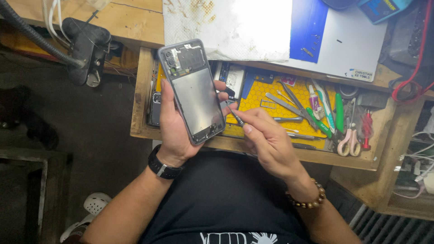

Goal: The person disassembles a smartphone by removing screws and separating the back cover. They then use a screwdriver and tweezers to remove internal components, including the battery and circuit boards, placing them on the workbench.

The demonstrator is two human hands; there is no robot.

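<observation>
**While the left hand grips the phone, the right brings in a fine tool**

With its back cover off, the opened phone (193, 90) sits upright in the left hand (174, 129), fingers wrapped round both edges, thumb along the left side. The right hand (266, 138) is pinched narrow round a small screwdriver (236, 115), its tip right at the phone's right edge, just beside the left fingertips. Both hover over an open wooden drawer (140, 90) lined with a yellow mat (262, 97), where tweezers (289, 101) and scissors (348, 135) lie.

Grey phone (193, 90), yellow honeycomb-patterned mat (266, 97), black watch (162, 168), pink-handled scissors (347, 135)
</observation>
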